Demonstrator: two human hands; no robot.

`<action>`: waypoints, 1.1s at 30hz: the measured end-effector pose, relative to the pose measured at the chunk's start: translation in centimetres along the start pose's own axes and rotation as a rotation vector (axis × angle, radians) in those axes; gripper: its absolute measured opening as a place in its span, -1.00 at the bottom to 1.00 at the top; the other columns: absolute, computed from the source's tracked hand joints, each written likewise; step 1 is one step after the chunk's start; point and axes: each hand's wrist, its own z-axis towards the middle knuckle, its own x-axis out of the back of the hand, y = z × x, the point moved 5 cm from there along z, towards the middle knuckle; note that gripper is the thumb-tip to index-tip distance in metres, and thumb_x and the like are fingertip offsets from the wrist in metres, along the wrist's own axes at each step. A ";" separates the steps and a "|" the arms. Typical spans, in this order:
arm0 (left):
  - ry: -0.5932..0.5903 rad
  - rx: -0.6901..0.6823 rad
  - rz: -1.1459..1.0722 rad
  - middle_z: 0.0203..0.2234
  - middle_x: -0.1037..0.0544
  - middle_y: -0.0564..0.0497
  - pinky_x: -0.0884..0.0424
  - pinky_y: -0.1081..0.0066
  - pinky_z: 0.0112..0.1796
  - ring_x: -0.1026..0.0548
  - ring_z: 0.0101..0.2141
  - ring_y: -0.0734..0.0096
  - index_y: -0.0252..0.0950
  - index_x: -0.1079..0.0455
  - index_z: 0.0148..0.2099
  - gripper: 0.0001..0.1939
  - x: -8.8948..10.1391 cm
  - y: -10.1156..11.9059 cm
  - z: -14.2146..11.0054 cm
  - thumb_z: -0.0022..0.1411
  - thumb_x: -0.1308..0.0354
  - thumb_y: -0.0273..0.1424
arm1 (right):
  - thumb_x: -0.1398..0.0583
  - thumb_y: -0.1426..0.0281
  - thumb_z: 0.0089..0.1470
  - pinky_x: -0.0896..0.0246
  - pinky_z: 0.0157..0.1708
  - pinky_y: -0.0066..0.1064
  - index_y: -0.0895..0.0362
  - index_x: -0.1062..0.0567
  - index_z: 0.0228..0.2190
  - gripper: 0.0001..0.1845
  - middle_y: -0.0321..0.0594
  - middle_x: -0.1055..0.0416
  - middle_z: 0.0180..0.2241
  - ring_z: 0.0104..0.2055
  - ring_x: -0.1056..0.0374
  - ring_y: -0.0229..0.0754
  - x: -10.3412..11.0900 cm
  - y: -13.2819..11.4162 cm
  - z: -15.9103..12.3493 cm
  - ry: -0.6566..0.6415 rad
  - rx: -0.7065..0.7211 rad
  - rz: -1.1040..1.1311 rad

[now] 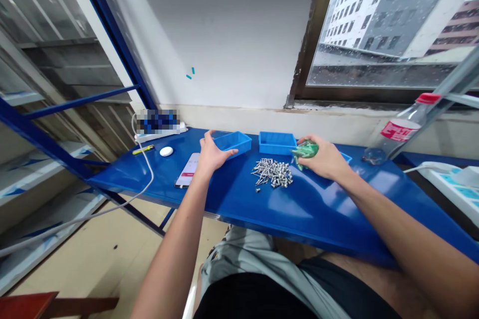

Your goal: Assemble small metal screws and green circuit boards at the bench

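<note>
One left hand [212, 153] and one right hand [325, 157] flank one heap of metal fasteners [276, 173], individually uncountable, with one stray fastener [258, 190] in front. Beyond the heap lie two blue trays [277, 150]; to its left, one phone [188, 169], one white disc [166, 151] and one yellow pen-shaped object [143, 150]; to its right, one green bundle [307, 149], one mostly hidden blue object [347, 158] and one bottle [398, 130]. Two teal strips [189, 77] mark the wall [239, 35] beyond it.
</note>
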 end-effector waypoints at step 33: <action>-0.407 -0.939 -0.150 0.28 -0.38 -0.17 -0.40 0.16 0.24 -0.42 0.24 0.13 -0.16 -0.36 0.31 -0.54 -9.5 12.5 -8.5 0.42 -0.15 -0.24 | -0.23 0.41 0.04 -0.38 -0.04 -0.18 0.09 -0.50 -0.06 -0.63 -0.05 -0.58 -0.07 -0.07 -0.51 0.08 -4.9 0.9 -0.7 0.005 0.264 -0.094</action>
